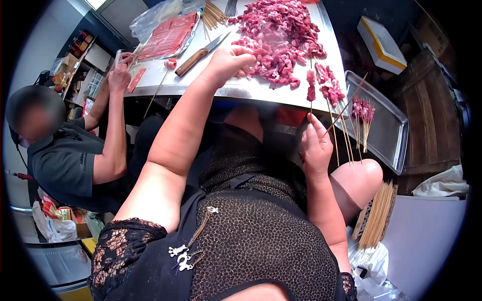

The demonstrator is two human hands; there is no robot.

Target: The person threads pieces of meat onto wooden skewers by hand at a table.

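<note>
My left hand is over the white table at the near left edge of a large pile of cut raw meat. Its fingers are curled, and what they hold, if anything, is hidden. Lower down, at the table's front edge, my right hand grips a thin skewer. Pieces of meat are threaded on its upper part, beside the pile. A darker stick slants up and right from that hand's fingers. Just right of it, several loaded skewers lie with their bare ends over the edge.
A metal tray stands right, near more loaded skewers. Bare sticks fill a holder at lower right. A knife and packed red meat strips lie left on the table. A co-worker sits left, hands raised.
</note>
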